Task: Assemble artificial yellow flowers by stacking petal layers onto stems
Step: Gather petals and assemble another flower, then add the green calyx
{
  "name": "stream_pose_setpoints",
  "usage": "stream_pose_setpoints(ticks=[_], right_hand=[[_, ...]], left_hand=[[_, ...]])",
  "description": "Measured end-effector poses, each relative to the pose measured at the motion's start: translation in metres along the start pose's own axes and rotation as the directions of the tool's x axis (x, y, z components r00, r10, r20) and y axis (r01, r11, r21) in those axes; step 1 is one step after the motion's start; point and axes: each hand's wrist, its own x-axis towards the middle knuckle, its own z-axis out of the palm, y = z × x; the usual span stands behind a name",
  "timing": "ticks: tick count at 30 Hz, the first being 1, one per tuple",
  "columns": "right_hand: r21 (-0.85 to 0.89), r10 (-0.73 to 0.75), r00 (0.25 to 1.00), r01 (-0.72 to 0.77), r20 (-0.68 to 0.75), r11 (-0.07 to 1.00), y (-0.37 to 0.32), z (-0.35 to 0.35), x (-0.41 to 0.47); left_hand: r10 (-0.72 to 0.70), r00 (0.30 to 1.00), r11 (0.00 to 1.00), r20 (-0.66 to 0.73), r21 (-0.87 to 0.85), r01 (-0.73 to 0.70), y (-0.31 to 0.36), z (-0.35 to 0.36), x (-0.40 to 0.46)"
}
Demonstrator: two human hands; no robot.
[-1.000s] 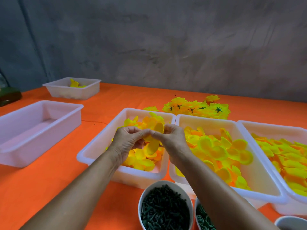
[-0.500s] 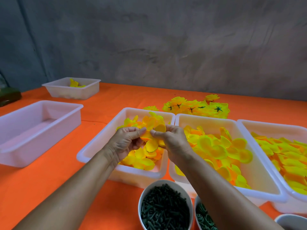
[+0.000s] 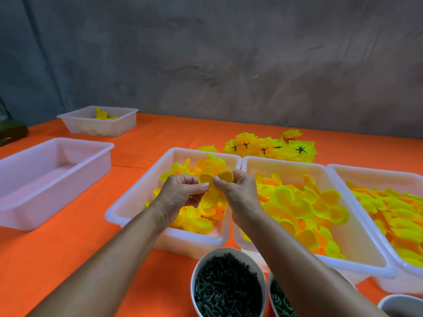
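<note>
On the left of the orange tabletop [image 3: 68, 259] stand a bare white tub [image 3: 13, 195] and, farther off, a small tub [image 3: 119, 126] with a few yellow scraps in it. Over the middle tray [image 3: 137, 197], both hands meet. The left hand [image 3: 180, 197] pinches a yellow petal layer [image 3: 211, 195] between thumb and fingertips; the right hand [image 3: 238, 197] pinches the same cluster just beside it, with a rounded petal [image 3: 226, 176] standing up above its fingers.

The layer looks thin, soft and very light, likely fabric that creases and clings to its neighbours, so it should be pinched near its centre rather than by a floppy lobe. Whether a stem is already in the fingers cannot be told; the hands hide the centre.

Near the front edge, a cup [image 3: 196, 271] holds dark green stems [image 3: 229, 291]; a second cup is partly covered by the right forearm, and a third is cut off at the corner. To the right, two more trays [image 3: 366, 268] of petals follow, the last cropped. Finished flowers [image 3: 270, 148] lie beyond.
</note>
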Motion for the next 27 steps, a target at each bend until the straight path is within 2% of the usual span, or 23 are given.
stream_pose_setpoints(ticks=[5,9,11,15,20,24,27], right_hand=[[0.132,0.076,0.994,-0.085,0.073,0.988,-0.004,-0.004,-0.001],[0.271,0.174,0.971,-0.215,0.167,0.938,-0.007,-0.004,-0.003],[0.291,0.186,0.968,-0.230,0.171,0.929,-0.008,-0.003,-0.003],[0.206,0.127,0.985,-0.149,0.116,0.967,-0.007,0.000,-0.005],[0.087,0.193,0.969,-0.208,0.152,0.974,-0.009,-0.008,-0.003],[0.061,0.227,0.969,-0.233,0.096,0.970,-0.011,-0.012,-0.003],[0.114,0.214,0.977,-0.215,0.017,0.970,-0.012,-0.016,-0.001]], left_hand=[[-0.003,0.997,0.997,0.081,-0.075,0.009,0.002,-0.004,-0.001],[-0.007,0.997,0.980,0.077,-0.197,0.022,0.003,-0.005,-0.001],[-0.012,0.998,0.973,0.067,-0.231,0.028,0.004,-0.005,-0.001],[-0.040,0.999,0.991,-0.008,-0.131,0.039,0.001,-0.005,0.003],[-0.041,0.990,0.989,-0.131,-0.145,0.022,-0.001,-0.005,0.006],[-0.006,0.997,0.991,-0.075,-0.134,-0.004,0.001,-0.002,0.003],[0.024,0.998,0.999,-0.060,-0.027,-0.026,0.002,0.000,0.000]])
